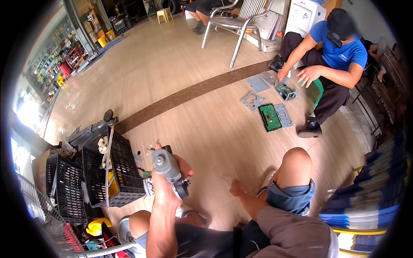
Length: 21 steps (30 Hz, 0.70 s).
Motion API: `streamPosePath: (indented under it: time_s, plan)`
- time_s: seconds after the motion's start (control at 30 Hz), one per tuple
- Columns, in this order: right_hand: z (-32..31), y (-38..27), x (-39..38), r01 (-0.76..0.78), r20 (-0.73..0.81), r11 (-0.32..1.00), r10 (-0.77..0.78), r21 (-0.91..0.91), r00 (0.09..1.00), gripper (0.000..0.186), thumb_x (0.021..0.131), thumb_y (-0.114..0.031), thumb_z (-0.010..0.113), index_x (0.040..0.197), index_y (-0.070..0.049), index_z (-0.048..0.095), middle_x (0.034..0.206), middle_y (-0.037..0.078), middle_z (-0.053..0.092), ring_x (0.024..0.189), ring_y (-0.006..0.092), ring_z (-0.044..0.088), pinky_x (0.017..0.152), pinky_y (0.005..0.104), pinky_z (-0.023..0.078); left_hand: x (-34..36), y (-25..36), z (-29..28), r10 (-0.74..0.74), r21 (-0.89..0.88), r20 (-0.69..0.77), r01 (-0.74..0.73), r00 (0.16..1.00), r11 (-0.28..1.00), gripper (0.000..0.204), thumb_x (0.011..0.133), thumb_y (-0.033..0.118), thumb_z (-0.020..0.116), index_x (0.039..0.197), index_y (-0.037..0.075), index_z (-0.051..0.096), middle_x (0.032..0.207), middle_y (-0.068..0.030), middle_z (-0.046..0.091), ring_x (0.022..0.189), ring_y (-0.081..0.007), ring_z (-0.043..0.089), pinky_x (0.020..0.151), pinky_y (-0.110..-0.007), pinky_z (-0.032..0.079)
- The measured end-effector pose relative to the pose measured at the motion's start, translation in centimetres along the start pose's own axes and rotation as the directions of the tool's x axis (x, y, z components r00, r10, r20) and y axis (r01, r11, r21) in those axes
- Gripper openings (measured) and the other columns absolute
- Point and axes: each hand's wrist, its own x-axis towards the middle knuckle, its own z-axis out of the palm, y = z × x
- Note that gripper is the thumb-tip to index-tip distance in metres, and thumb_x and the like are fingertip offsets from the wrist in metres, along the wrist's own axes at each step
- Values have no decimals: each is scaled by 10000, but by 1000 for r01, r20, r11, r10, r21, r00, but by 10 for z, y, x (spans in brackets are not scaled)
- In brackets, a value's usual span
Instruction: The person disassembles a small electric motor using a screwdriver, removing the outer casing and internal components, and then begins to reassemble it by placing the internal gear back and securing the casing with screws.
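Note:
My left hand [165, 192] is wrapped round a grey metal motor-like part [167, 168], raised above the floor in front of me. The part has a round boss at its upper end and a dark round end with small studs at the lower right. To the right, my right hand [238, 188] is low between my knees, apart from the part. Its fingers are small and blurred, and I cannot make out whether they hold anything.
Black plastic crates [118, 165] and a fan [36, 210] stand at my left. Across from me, a person in blue [340, 51] handles a metal frame with circuit boards [286, 91]. A green circuit board [270, 117] and grey plates [258, 84] lie nearby. A metal chair [238, 21] stands beyond.

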Motion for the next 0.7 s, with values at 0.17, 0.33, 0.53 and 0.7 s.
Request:
streamPosePath:
  time_s: [0.17,0.33,0.53,0.7]
  plan:
    - [21,-11,19,-5,76,1000,4,14,997,474,732,-204,732,1146,-25,585,1116,214,645,1109,394,625,852,482,543,-8,8,-6,68,57,-37,-66,997,996,648,954,660,459,632,99,496,570,-38,477,534,-212,521,567,-356,491]
    - [5,-60,7,101,91,992,-108,79,990,335,772,-208,635,1038,-6,667,1040,238,668,993,417,660,743,506,548,-18,27,-13,94,26,-56,-93,994,995,653,1018,593,359,654,71,505,574,-67,473,573,-211,499,629,-354,452]
    - [-81,-28,69,65,-65,924,-44,378,997,560,904,-330,635,1319,29,524,1381,209,526,1252,341,531,1026,468,453,2,-4,14,-8,23,138,5,990,1000,659,973,662,397,657,92,494,558,-44,461,508,-208,521,519,-360,489]
    - [-277,-167,16,505,-389,808,-379,303,840,341,910,-267,606,1022,49,660,1025,280,678,1002,427,658,823,481,528,-6,1,15,68,228,2,-67,998,971,645,968,684,390,798,91,576,608,-51,555,493,-182,560,466,-330,494]
